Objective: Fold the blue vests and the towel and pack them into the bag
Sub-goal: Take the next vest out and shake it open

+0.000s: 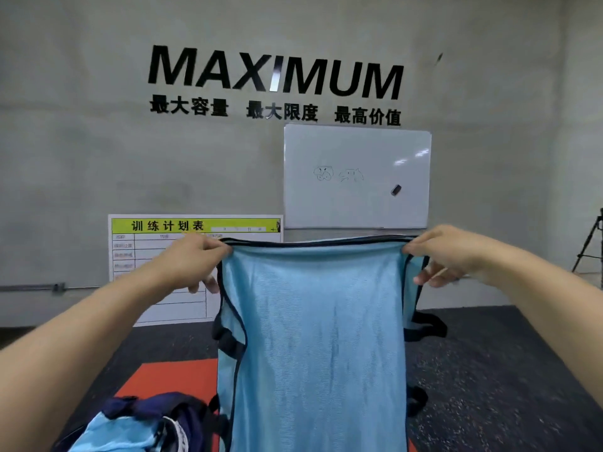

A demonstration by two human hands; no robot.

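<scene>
vest (313,337) hangs upright between both hands, long axis vertical | left hand (192,259) pinches top-left corner | right hand (447,256) pinches top-right | equally near | bag (146,415) lies below-left, blue cloth inside

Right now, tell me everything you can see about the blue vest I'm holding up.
The blue vest is light blue, of a fine mesh-like fabric, edged in dark navy binding, with dark straps showing at both sides. It hangs upright, spread flat in the air, its top edge stretched taut. The left hand pinches its top left corner and the right hand pinches the top right. Its lower end runs out of the picture at the bottom.
</scene>
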